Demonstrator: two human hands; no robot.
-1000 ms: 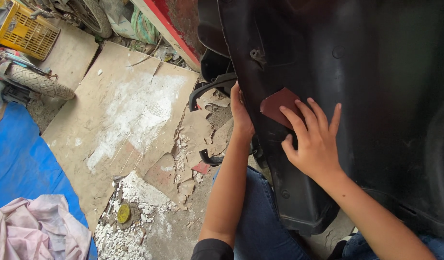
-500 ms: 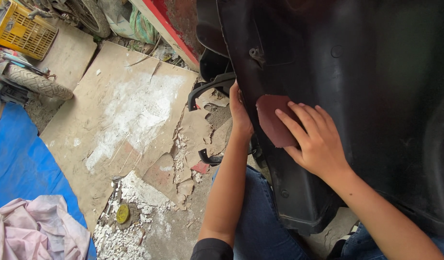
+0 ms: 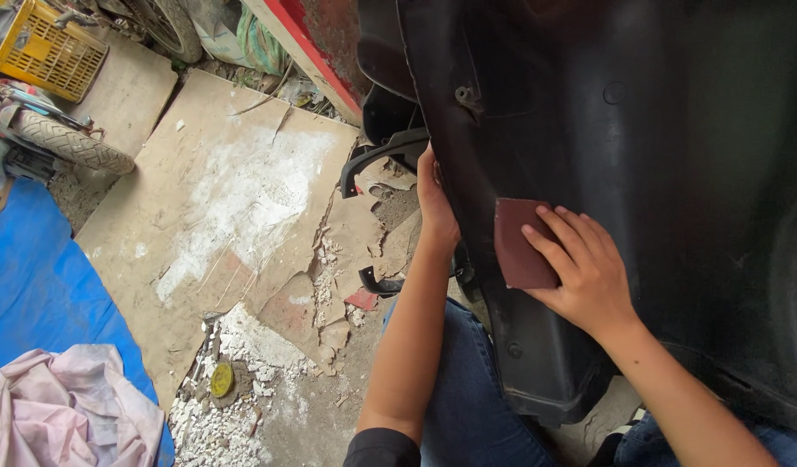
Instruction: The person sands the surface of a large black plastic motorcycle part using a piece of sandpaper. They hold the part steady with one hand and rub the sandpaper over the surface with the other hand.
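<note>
sandpaper [image 3: 521, 242] near panel [image 3: 675, 173] edge, left hand [image 3: 435, 201] gripping

My left hand [image 3: 436, 203] has its fingers tucked behind the edge of the black panel [image 3: 640, 130], so I can't see what they grip. The panel runs off the top and right edges. My right hand [image 3: 580, 268] covers part of the sandpaper [image 3: 518, 238] lying on the panel. Left of the panel, the yellow crate [image 3: 44, 54] and the tyre [image 3: 66, 143] are cut by the frame's edge, as is the pink cloth [image 3: 66, 415] at the bottom corner.
</note>
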